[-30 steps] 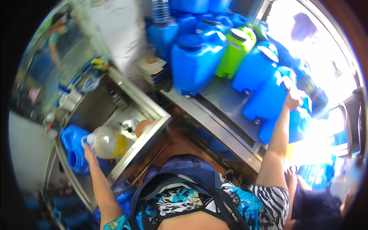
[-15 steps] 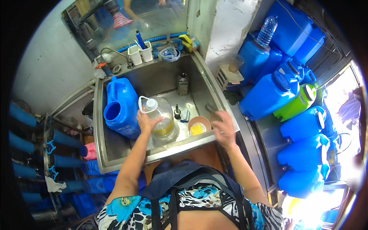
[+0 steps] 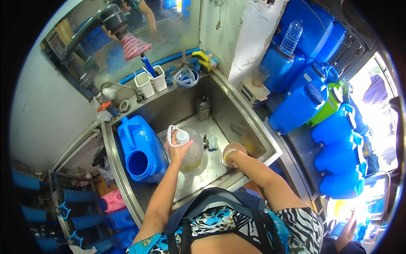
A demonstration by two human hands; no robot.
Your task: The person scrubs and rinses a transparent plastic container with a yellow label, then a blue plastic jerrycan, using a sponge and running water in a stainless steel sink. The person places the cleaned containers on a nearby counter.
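Observation:
My left hand (image 3: 179, 153) is wrapped around the neck of a large clear plastic jug (image 3: 191, 157) with a white cap (image 3: 182, 137) and white loop handle. The jug stands upright in the steel sink (image 3: 220, 180). At its right, my right hand (image 3: 231, 159) reaches down into a small pinkish bowl (image 3: 241, 148); its fingers are mostly hidden there. A bit of yellow sponge shows by that hand, and I cannot make out whether it is gripped. Left of the jug leans an uncapped blue container (image 3: 146, 148) with a wide round mouth.
A dark bottle (image 3: 203, 108) stands at the sink's back wall. White holders (image 3: 145, 84) and yellow sponges (image 3: 204, 65) line the back ledge. Blue containers (image 3: 298, 108) and a green one (image 3: 327, 108) crowd the right side. Another person's hand (image 3: 350, 224) shows at lower right.
My right hand has gone from above the sink's front-right rim down into the bowl. My left hand has moved from the jug's side to its neck. The view has shifted.

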